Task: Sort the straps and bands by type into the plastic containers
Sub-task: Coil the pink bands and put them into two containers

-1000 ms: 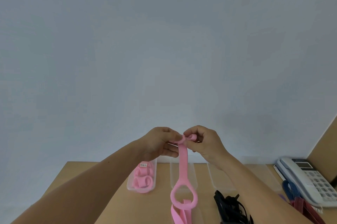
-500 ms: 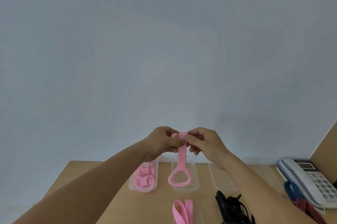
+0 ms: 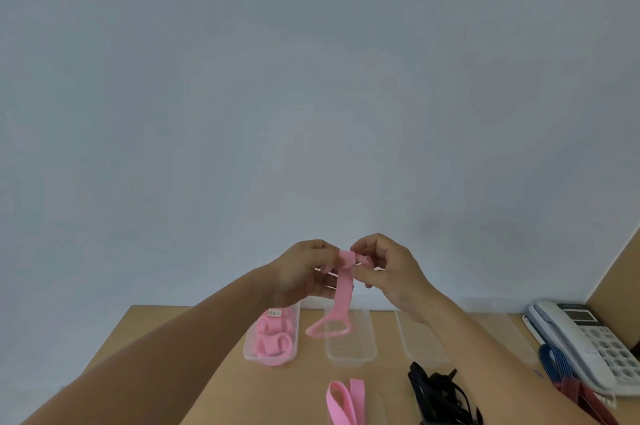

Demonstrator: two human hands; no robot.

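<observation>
We pinch the pink band [image 3: 343, 289] at its rolled top w/ left hand [image 3: 304, 270] & right hand [image 3: 393, 269], loop dangling over the empty container [image 3: 349, 353]. If either pinch slackens, roll prob. springs open.

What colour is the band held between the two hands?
Pink: the band pinched by the left hand and right hand, seen clearest in the head view.

A plain pale blue-grey wall [image 3: 311, 78] fills most of the view, evenly and softly lit. Below it stands a light wooden table [image 3: 166, 338], its far edge against the wall. A tan panel [image 3: 623, 272] rises at far right, beside a white phone [image 3: 588, 338]
</observation>
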